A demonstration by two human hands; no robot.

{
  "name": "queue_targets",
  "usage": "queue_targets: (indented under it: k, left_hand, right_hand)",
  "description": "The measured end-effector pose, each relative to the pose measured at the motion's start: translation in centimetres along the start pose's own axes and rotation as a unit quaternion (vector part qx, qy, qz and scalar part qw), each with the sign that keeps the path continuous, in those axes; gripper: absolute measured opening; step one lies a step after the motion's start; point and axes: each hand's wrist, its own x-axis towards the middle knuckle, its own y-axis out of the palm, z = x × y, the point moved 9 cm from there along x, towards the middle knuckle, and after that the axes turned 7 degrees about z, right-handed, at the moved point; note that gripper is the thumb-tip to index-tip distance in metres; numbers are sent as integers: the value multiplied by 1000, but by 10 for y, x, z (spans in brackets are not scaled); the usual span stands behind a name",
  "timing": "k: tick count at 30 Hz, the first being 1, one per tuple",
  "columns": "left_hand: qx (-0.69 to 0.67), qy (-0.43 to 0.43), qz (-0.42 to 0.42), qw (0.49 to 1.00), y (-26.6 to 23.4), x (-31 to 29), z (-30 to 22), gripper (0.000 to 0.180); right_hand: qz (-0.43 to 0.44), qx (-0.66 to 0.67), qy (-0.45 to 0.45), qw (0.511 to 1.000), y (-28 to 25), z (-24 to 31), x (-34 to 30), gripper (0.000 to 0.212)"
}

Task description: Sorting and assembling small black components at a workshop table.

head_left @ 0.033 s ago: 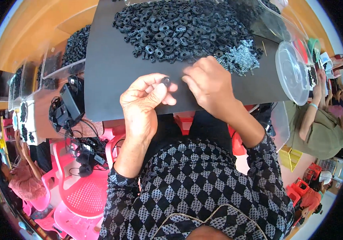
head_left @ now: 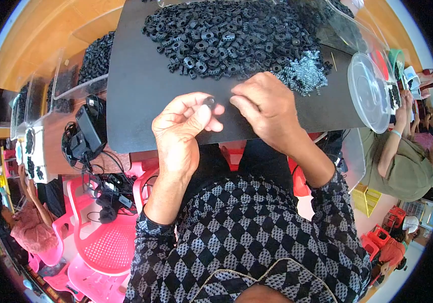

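Note:
Raised above the dark tabletop, my left hand [head_left: 178,121] pinches a small rounded black plastic piece [head_left: 209,102] between thumb and fingers. My right hand [head_left: 264,108] is just to the right, a short gap away, its thumb and forefinger brought together. Anything between those fingertips is too small or hidden to make out. Beyond both hands spreads a big heap of black plastic pieces [head_left: 216,43], many with a hole through them. Against its right edge, behind my right hand, lies a pile of small silvery coil springs [head_left: 304,73].
A clear round lid [head_left: 370,93] lies at the table's right edge, near a thin stick [head_left: 334,61]. Clear bins of black pieces [head_left: 95,58] stand left, by a black power adapter [head_left: 91,123] with cables. Pink chairs [head_left: 108,247] fill the lower left. Other people sit on both sides.
My right hand has shifted very slightly. The left hand keeps its pinch on the black piece in the same place.

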Motion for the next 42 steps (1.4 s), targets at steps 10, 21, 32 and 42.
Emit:
queue_targets:
  k: [10,21,32,42]
  left_hand:
    - [-62,87,-64,992,22,1,1,18]
    - [29,176,-85,980,19,-12,-11,21]
    - [147,216,-84,962,14,-21,-16,24]
    - [58,70,-12,996,20,-14,0,20]
  right_hand:
    - [-177,231,90,953,-8,5,-14,19]
    - [-127,360,151,912,4,3,-17,15]
    - [-36,375,180,909,2,0,-17,6]
    - [-11,402,165,901,-17,-11,-13,5]
